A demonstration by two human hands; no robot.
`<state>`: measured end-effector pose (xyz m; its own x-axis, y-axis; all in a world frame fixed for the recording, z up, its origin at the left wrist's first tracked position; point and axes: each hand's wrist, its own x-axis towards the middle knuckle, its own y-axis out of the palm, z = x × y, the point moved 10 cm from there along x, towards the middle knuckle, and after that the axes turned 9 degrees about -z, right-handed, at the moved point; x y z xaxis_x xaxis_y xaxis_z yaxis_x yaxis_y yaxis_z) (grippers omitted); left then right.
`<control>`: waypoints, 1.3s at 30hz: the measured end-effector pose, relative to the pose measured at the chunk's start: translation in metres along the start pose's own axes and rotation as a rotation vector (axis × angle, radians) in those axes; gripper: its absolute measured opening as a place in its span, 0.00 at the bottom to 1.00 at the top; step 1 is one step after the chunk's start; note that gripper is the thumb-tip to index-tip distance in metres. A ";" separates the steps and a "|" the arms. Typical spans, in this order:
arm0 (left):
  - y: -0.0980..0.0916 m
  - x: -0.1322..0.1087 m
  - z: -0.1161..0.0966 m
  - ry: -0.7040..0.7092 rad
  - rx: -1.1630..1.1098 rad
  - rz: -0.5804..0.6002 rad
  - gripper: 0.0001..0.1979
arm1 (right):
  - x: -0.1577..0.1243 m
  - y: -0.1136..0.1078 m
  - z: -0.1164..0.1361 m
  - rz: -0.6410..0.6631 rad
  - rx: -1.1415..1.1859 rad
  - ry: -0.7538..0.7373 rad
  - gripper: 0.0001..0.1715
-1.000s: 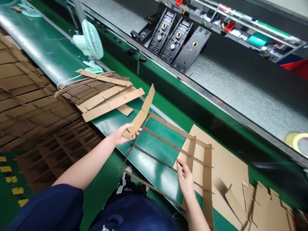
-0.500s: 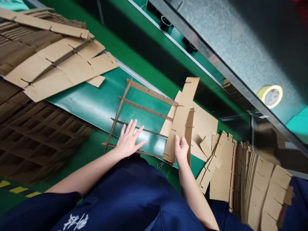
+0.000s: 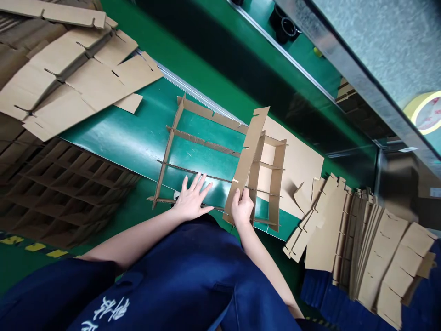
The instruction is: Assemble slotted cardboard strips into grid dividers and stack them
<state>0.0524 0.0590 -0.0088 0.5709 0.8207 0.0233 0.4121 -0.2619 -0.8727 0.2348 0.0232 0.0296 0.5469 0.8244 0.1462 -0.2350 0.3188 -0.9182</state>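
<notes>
A half-assembled cardboard divider grid (image 3: 203, 141) stands on the green work surface (image 3: 113, 138), several long strips crossed by slotted ones. My right hand (image 3: 241, 207) grips the near end of a slotted cardboard strip (image 3: 253, 138), which is tilted over the long strips left of two upright cross strips. Whether its slots are seated I cannot tell. My left hand (image 3: 193, 197) is spread open over the near side of the grid, at the nearest long strips. Another cross strip (image 3: 168, 147) closes the grid's left end. A flat cardboard sheet (image 3: 303, 158) lies under the right end.
Loose slotted cardboard pieces (image 3: 86, 82) are piled at the left, above stacked finished grids (image 3: 76, 193). More slotted strips (image 3: 365, 248) stand bundled at the right. A metal shelf (image 3: 344, 69) overhangs the far side, with a yellow tape roll (image 3: 425, 112) on it.
The strip in my right hand has moved left along the grid, exposing two cross strips at the right. My left hand remains spread over the near side. The view has shifted somewhat.
</notes>
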 end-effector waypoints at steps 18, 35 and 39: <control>0.009 -0.004 0.003 -0.025 -0.035 0.004 0.44 | -0.002 0.029 0.005 0.057 -0.182 -0.060 0.23; 0.009 -0.005 0.001 -0.023 -0.056 -0.014 0.44 | -0.008 0.055 0.006 0.268 -0.300 -0.012 0.18; 0.008 -0.004 0.001 -0.025 -0.065 -0.017 0.44 | -0.011 0.061 0.005 0.349 -0.331 -0.002 0.16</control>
<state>0.0528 0.0541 -0.0167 0.5457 0.8376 0.0250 0.4676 -0.2797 -0.8385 0.2102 0.0364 -0.0263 0.4794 0.8564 -0.1915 -0.1361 -0.1430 -0.9803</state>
